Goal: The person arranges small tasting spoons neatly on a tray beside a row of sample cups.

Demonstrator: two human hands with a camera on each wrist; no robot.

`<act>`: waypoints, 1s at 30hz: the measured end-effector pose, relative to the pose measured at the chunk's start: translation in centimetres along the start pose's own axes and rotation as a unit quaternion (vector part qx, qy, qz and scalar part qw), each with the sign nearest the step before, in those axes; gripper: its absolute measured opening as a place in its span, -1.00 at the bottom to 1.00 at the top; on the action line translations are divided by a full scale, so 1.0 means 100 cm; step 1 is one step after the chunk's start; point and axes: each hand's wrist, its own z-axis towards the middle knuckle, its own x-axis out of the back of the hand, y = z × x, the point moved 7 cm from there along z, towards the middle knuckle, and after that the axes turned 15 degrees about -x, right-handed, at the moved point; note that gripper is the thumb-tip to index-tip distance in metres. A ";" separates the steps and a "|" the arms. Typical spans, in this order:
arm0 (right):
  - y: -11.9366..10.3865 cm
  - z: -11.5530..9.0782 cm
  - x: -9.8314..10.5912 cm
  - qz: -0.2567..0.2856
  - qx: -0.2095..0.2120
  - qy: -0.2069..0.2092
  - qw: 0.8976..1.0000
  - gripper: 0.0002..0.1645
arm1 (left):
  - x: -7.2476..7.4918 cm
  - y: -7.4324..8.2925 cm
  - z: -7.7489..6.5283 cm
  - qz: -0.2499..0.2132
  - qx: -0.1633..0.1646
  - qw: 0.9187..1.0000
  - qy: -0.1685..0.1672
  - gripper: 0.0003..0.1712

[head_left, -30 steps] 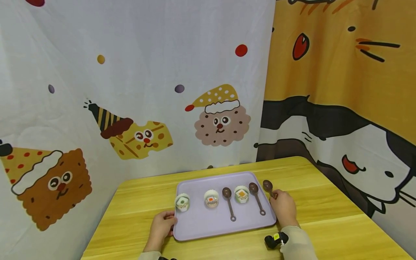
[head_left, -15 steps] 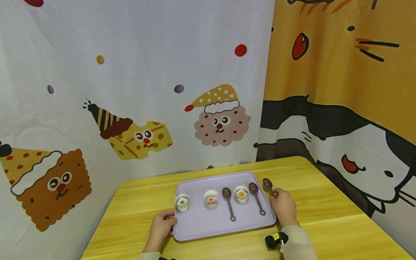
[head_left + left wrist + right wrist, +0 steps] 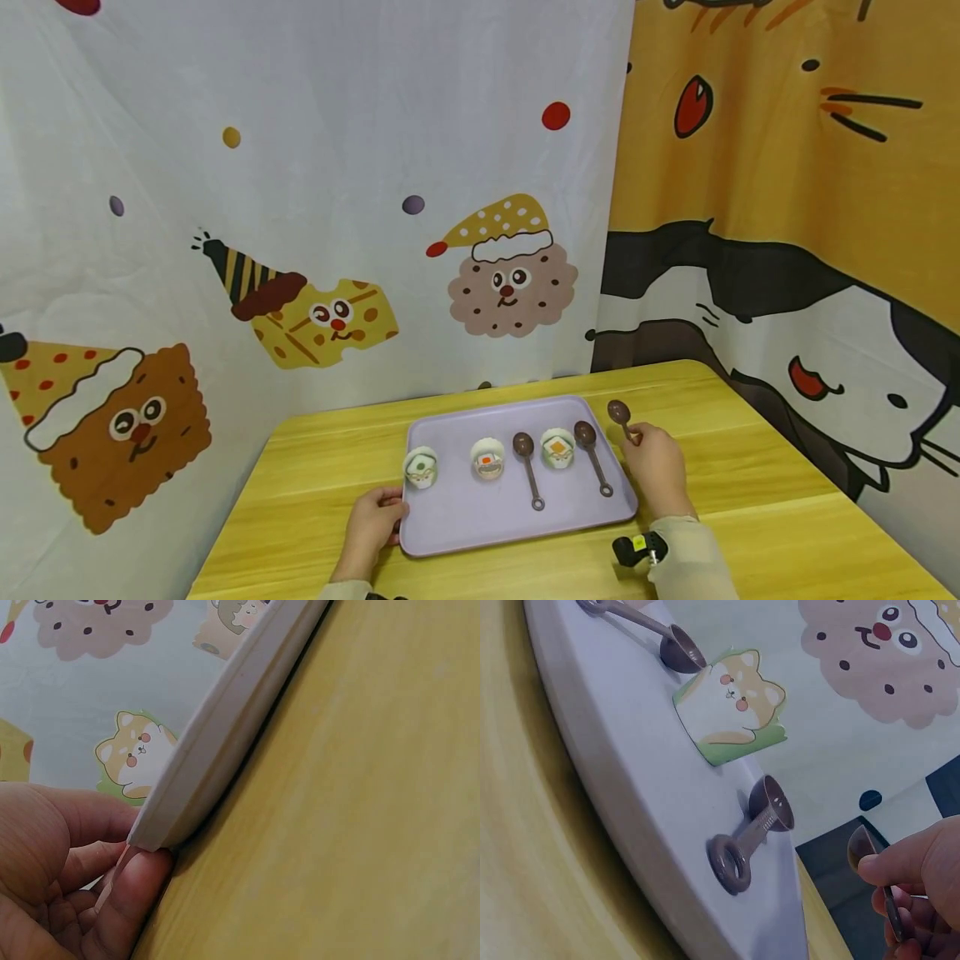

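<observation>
My right hand (image 3: 657, 468) pinches the handle of a brown measuring spoon (image 3: 618, 412), bowl pointing away, just past the right edge of a lilac tray (image 3: 465, 527). The right wrist view shows that spoon (image 3: 861, 846) between thumb and fingers. My left hand (image 3: 372, 525) grips the tray's left edge near its front corner; in the left wrist view, fingers lie on both sides of the rim (image 3: 202, 750). Two more measuring spoons lie on the tray, one in the middle (image 3: 531, 471) and one at the right (image 3: 593, 458). A small printed paper cup (image 3: 558, 450) stands between them.
Two similar small cups, one left of centre (image 3: 488, 459) and one at the left edge (image 3: 421, 468), also stand on the tray. Under the tray is a yellow wood-grain table (image 3: 757, 500). Cartoon-printed curtains (image 3: 337, 108) hang behind the table and along its right.
The right hand has lifted slightly and turned the held spoon, whose bowl is now farther back and more upright. The left hand and the tray have stayed in place.
</observation>
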 end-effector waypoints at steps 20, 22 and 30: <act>-0.048 -0.028 -0.039 0.028 0.023 -0.066 0.997 -0.72 | 0.002 -0.001 0.001 -0.002 0.012 1.000 0.001 -0.62; -0.054 -0.032 -0.043 0.032 0.031 -0.063 0.997 -0.75 | 0.002 0.000 0.000 -0.001 0.012 1.000 0.001 -0.62; -0.080 -0.053 -0.053 0.040 0.080 -0.034 0.995 -0.85 | 0.000 -0.001 0.001 -0.002 0.011 1.000 0.002 -0.63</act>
